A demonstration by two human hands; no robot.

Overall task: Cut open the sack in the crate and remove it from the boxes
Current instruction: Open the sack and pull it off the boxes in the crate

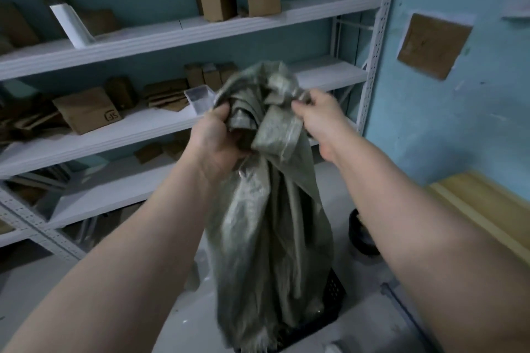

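Note:
A grey-green woven sack (266, 226) hangs limp in front of me, held up by its bunched top. My left hand (213, 137) is shut on the left side of the bunch, and my right hand (318, 117) pinches the right side. The sack's lower end drapes over a black perforated crate (334, 292) on the floor, hiding most of it. The boxes inside the crate are hidden by the sack.
White metal shelving (177, 34) with cardboard boxes (86, 109) and a clear plastic tub (199, 99) fills the wall ahead. A blue wall (459, 123) is at the right, with a yellow wooden surface (487, 209) and a dark round object (360, 235) below it.

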